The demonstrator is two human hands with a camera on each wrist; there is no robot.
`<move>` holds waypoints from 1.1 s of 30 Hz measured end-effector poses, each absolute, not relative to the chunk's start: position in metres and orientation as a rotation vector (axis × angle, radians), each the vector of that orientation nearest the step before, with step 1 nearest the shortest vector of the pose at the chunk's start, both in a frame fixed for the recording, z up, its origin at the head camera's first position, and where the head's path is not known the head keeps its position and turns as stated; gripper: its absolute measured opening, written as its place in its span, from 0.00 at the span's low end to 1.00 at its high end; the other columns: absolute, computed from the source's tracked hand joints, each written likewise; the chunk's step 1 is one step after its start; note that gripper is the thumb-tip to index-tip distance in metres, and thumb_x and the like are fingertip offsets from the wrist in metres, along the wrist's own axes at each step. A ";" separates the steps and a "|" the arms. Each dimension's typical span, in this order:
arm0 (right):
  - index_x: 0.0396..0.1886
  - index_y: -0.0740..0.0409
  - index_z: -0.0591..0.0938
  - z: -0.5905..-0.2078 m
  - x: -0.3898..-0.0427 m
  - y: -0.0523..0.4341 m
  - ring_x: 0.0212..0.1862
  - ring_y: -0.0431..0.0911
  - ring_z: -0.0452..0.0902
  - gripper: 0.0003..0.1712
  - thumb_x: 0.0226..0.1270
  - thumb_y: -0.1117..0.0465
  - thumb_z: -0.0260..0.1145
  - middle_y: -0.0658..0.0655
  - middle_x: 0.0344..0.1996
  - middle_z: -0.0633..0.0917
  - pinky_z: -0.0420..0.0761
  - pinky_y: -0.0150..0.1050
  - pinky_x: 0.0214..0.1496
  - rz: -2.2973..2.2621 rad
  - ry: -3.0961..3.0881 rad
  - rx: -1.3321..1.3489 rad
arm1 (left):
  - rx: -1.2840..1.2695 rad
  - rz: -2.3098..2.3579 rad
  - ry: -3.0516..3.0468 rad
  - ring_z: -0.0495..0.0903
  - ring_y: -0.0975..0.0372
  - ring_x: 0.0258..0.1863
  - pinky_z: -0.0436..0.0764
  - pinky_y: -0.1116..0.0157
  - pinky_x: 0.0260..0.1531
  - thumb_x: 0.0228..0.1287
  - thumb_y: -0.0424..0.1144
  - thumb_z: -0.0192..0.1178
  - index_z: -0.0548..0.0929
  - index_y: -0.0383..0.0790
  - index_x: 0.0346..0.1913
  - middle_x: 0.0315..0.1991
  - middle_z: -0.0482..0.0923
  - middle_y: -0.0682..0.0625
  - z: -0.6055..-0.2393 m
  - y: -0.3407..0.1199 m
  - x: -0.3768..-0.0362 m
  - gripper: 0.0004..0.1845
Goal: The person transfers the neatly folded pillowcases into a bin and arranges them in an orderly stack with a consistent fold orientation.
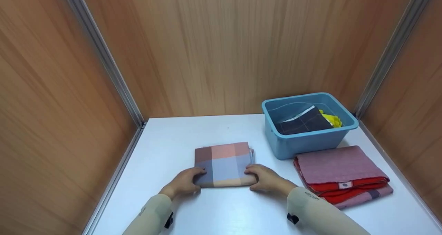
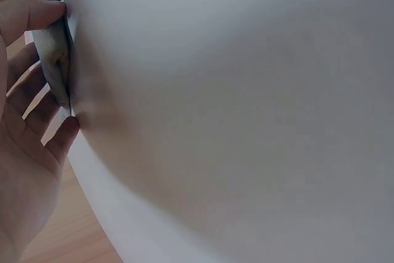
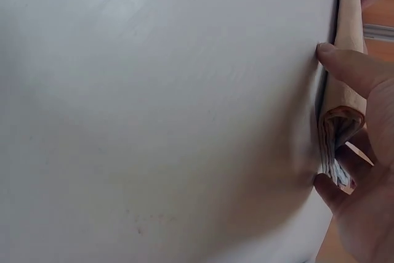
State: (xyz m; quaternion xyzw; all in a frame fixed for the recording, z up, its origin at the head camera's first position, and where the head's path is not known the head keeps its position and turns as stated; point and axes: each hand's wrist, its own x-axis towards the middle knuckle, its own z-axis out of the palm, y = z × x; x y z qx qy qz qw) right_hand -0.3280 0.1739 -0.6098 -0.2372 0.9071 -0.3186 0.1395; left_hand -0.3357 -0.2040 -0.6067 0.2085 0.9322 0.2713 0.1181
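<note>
White table (image 1: 221, 214) bears a folded checked cloth (image 1: 224, 164), its near corners pinched by left hand (image 1: 183, 183) and right hand (image 1: 267, 179).

Folded cloth (image 1: 223, 164) at centre: checked in brown, salmon, grey-blue and tan blocks, on a white desk (image 1: 214, 210). Far right, light blue tub (image 1: 307, 140) holding a dark cloth (image 1: 304, 121) with thin pale grid lines plus something yellow (image 1: 332, 119). Near right, stack (image 1: 342, 174) of mauve-pink over red cloth; walls (image 1: 221, 48) wood-grain brown, sleeves (image 1: 321, 212) beige.
</note>
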 end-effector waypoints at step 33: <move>0.39 0.50 0.88 -0.591 -0.336 0.169 0.38 0.39 0.75 0.08 0.78 0.67 0.67 0.48 0.36 0.88 0.76 0.32 0.41 -1.355 2.707 -0.653 | 0.664 0.793 2.780 0.77 0.43 0.75 0.73 0.39 0.76 0.71 0.34 0.69 0.83 0.45 0.71 0.72 0.81 0.43 -0.614 -0.200 -0.335 0.26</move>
